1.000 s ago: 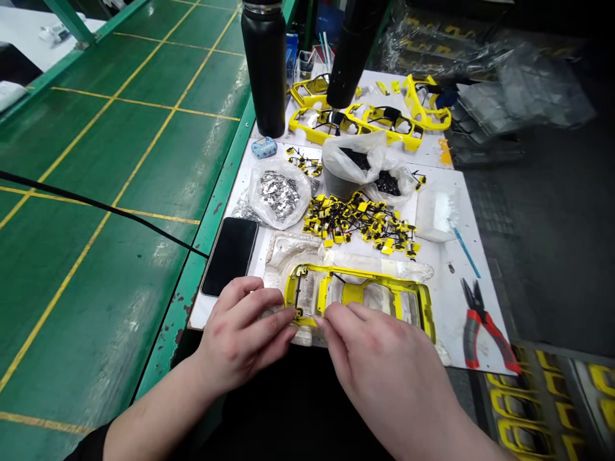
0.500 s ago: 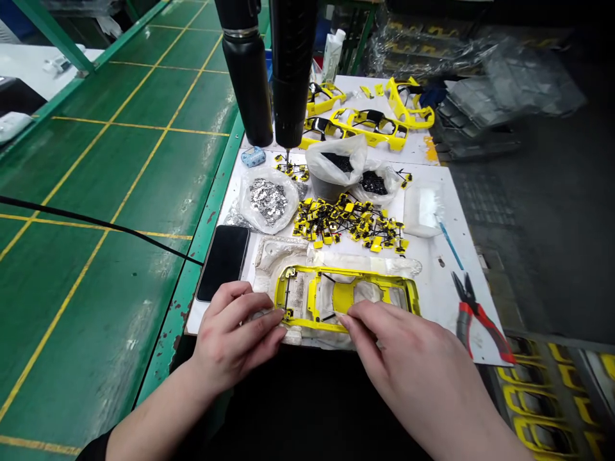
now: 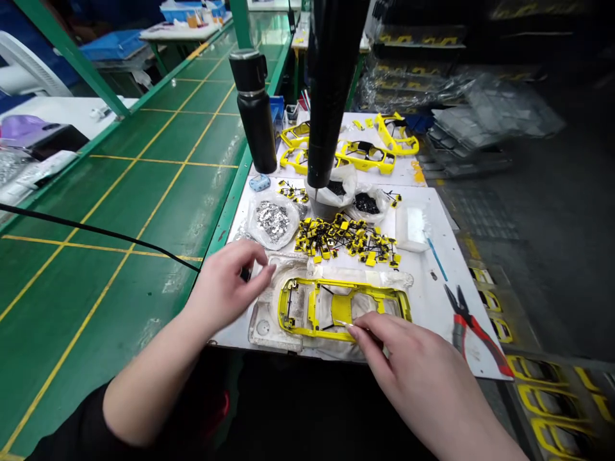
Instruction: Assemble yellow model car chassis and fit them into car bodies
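A yellow toy car body shell (image 3: 314, 307) lies upside down in a whitish moulded holder (image 3: 269, 314). My right hand (image 3: 403, 358) is closed at the near side of the shell, pinching a thin, pale, pointed tool (image 3: 342, 323) whose tip reaches over the shell's inside. Whether the tool has one prong or two cannot be made out. My left hand (image 3: 228, 285) hovers apart from the shell, left of the holder, with thumb and forefinger separated and nothing seen between them. Beyond it sits a bag of small silvery metal pieces (image 3: 273, 223).
Several yellow and black small parts (image 3: 346, 237) are heaped behind the holder. Two bags of black pieces (image 3: 366, 203) stand farther back. A black power screwdriver (image 3: 327, 128) hangs overhead beside a black bottle (image 3: 257, 128). Red-handled pliers (image 3: 473, 333) lie at right. A green conveyor (image 3: 158, 211) runs along the left.
My left hand has let go of the shell's left end and moved up and left, over the phone's place. My right hand still pinches the thin tool. The view has tilted up.
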A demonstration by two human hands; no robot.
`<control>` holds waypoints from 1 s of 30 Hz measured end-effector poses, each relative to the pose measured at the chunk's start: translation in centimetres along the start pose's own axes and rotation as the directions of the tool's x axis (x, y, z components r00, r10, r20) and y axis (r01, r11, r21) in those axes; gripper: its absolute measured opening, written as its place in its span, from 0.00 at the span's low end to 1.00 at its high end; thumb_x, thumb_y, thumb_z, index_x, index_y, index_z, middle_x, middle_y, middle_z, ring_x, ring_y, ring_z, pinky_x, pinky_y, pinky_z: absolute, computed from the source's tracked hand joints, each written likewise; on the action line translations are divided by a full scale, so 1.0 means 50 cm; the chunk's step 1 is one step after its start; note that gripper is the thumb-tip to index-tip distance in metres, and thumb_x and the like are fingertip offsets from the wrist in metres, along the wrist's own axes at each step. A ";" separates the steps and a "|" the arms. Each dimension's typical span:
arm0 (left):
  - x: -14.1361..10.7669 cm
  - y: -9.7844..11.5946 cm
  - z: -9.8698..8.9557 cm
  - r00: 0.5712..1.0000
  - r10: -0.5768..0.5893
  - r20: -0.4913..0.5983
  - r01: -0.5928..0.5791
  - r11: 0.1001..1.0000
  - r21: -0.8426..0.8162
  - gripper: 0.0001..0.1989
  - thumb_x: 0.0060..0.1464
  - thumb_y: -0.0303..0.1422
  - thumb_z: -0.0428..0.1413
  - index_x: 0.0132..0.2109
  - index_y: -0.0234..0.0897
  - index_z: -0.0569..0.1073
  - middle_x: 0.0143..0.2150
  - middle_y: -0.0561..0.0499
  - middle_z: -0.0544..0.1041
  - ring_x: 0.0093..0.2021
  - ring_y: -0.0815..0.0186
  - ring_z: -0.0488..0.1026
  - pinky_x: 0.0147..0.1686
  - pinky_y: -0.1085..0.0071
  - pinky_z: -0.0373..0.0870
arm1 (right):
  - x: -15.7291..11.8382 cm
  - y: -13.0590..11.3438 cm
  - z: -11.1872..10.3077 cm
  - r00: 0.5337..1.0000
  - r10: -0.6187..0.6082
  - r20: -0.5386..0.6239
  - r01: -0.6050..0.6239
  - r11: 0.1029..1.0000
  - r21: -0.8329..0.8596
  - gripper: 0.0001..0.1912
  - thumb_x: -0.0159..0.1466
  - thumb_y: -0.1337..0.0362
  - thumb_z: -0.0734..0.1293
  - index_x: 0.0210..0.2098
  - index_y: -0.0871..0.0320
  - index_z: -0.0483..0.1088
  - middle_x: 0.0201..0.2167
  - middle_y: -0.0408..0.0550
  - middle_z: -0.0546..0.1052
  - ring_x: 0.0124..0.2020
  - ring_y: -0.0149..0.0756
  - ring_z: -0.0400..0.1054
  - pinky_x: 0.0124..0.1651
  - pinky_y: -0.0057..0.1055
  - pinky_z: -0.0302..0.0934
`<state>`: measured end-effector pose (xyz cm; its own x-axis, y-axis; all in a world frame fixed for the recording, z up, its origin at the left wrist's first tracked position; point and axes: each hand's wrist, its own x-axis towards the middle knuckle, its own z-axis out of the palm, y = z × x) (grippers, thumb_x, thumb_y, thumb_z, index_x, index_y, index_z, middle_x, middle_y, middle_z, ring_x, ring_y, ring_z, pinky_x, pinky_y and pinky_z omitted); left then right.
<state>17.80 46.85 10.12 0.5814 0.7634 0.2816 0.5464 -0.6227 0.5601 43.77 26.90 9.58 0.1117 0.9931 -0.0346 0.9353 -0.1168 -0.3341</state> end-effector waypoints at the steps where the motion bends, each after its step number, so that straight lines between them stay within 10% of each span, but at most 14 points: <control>1: 0.030 -0.014 -0.002 0.997 -0.082 -0.006 0.082 0.995 0.058 0.07 0.69 0.36 0.62 0.41 0.39 0.77 0.39 0.50 0.80 0.39 0.63 0.76 0.42 0.66 0.71 | -0.001 0.000 0.001 1.000 0.000 0.003 0.000 1.000 0.008 0.13 0.81 0.56 0.63 0.46 0.47 0.80 0.43 0.43 0.87 0.36 0.44 0.83 0.34 0.40 0.68; 11: 0.235 -0.113 0.048 0.957 -0.200 0.211 0.131 0.945 0.301 0.06 0.66 0.34 0.62 0.39 0.39 0.81 0.37 0.48 0.83 0.39 0.59 0.77 0.41 0.65 0.68 | -0.023 0.014 -0.007 0.995 0.049 0.085 -0.052 0.998 0.036 0.15 0.82 0.56 0.61 0.46 0.47 0.80 0.41 0.42 0.86 0.37 0.45 0.83 0.41 0.41 0.75; 19: 0.244 -0.119 0.080 0.924 -0.205 0.324 0.024 0.874 0.485 0.14 0.73 0.43 0.63 0.53 0.37 0.82 0.53 0.45 0.84 0.53 0.57 0.81 0.59 0.52 0.79 | -0.031 0.027 -0.007 0.998 0.034 0.043 -0.035 0.999 0.028 0.15 0.81 0.58 0.64 0.42 0.49 0.81 0.38 0.43 0.86 0.35 0.41 0.84 0.39 0.34 0.74; 30: 0.214 -0.115 0.076 0.939 -0.183 0.292 0.010 0.862 0.507 0.12 0.73 0.41 0.63 0.48 0.36 0.81 0.52 0.45 0.83 0.54 0.57 0.80 0.59 0.52 0.79 | -0.018 0.012 -0.007 0.997 0.024 0.074 -0.028 0.998 0.052 0.13 0.81 0.60 0.64 0.44 0.48 0.81 0.40 0.43 0.87 0.39 0.42 0.85 0.41 0.34 0.75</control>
<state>23.18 57.92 6.94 0.6218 0.7804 -0.0662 0.7826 -0.6159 0.0907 44.34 25.93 9.75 0.1087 0.9877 -0.1121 0.9132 -0.1438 -0.3813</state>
